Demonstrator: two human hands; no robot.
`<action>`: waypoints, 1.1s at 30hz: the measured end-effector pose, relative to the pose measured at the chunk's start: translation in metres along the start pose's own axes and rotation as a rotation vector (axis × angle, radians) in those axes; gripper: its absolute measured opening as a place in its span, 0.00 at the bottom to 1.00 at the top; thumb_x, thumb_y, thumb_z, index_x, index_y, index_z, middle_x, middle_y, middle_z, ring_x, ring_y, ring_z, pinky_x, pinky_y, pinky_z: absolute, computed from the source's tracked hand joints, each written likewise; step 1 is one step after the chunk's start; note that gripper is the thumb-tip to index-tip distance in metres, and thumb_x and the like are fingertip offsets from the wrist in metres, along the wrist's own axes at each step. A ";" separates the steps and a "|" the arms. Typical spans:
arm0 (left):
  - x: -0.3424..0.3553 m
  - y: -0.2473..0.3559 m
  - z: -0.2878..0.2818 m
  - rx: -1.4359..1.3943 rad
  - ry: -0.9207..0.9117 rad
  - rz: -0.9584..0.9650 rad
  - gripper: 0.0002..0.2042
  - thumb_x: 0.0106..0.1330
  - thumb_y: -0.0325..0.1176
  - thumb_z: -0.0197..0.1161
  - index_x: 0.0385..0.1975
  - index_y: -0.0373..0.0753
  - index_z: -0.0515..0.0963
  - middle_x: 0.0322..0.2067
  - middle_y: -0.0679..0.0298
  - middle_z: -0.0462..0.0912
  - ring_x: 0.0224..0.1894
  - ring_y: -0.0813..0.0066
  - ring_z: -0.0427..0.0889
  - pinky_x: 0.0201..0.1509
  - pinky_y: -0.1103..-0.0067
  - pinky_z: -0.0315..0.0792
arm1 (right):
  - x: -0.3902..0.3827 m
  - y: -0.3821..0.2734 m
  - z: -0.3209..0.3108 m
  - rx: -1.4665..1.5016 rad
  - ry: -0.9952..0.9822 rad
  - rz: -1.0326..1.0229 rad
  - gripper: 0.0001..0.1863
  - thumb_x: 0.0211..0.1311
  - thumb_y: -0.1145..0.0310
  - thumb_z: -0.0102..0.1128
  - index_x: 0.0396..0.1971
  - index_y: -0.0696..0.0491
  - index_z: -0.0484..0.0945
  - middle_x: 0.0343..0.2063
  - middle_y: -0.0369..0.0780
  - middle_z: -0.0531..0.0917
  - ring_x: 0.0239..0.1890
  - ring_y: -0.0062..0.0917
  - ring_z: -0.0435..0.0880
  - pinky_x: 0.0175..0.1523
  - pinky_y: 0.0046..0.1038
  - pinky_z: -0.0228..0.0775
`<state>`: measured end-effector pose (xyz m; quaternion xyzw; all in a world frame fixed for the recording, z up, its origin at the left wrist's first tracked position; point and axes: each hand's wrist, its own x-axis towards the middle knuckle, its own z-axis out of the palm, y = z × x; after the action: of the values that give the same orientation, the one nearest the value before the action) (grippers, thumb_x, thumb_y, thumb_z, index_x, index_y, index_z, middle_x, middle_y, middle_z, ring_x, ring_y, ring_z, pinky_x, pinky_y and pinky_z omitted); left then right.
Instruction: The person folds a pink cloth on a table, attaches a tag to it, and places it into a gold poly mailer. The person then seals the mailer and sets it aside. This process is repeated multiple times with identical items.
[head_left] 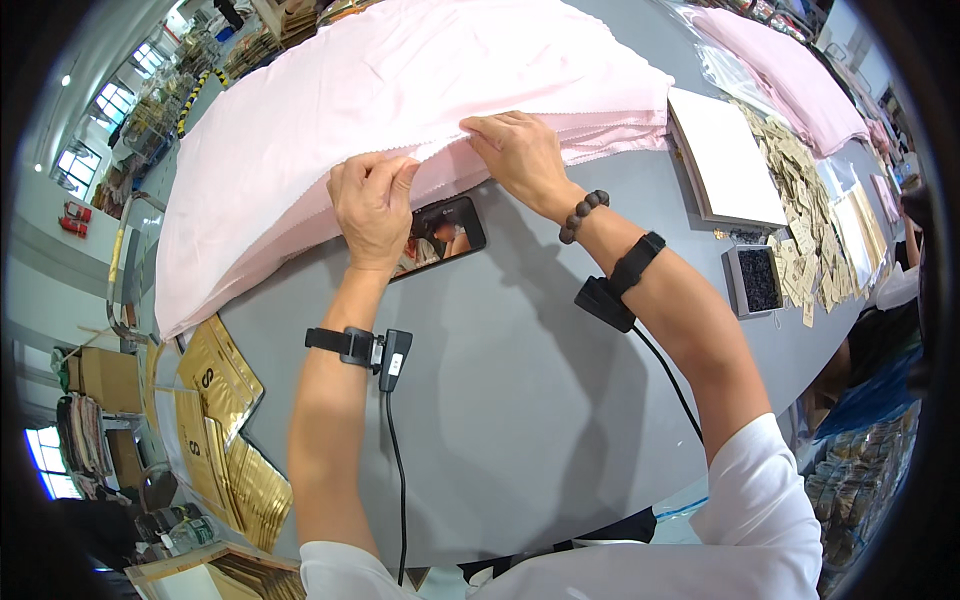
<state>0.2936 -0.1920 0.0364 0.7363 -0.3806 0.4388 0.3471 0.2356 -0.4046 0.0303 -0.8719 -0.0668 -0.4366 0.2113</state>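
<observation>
A broad stack of pale pink cloth (400, 85) with finely notched edges spreads over the far half of the table. My left hand (372, 205) pinches the near edge of the top layer between thumb and fingers. A short way to the right, my right hand (522, 158) grips the same edge, lifting it slightly off the layers below. Just below and between my hands lies a phone (462, 228) with its screen lit; its left part is hidden behind my left hand. Dark straps with corded devices circle both forearms, and a beaded bracelet (584, 216) sits on my right wrist.
The grey table (480, 400) holds gold packets (215, 430) at its left edge. To the right are a white board-like stack (725, 155), many loose tags (800, 210), a small box of dark bits (757, 278) and more pink cloth (790, 75). Cords trail from both wrist devices.
</observation>
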 end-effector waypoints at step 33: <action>0.044 -0.119 -0.104 -0.804 0.648 -1.136 0.21 0.74 0.32 0.61 0.56 0.18 0.70 0.53 0.45 0.79 0.47 0.55 0.85 0.52 0.63 0.83 | -0.045 0.008 -0.255 -0.265 -0.100 -0.247 0.15 0.62 0.82 0.62 0.46 0.55 0.89 0.51 0.45 0.87 0.56 0.37 0.85 0.62 0.33 0.76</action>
<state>0.3708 -0.0594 0.0947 0.4705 0.0464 0.2146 0.8547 0.0235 -0.5177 0.1270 -0.8980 -0.1258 -0.4201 0.0356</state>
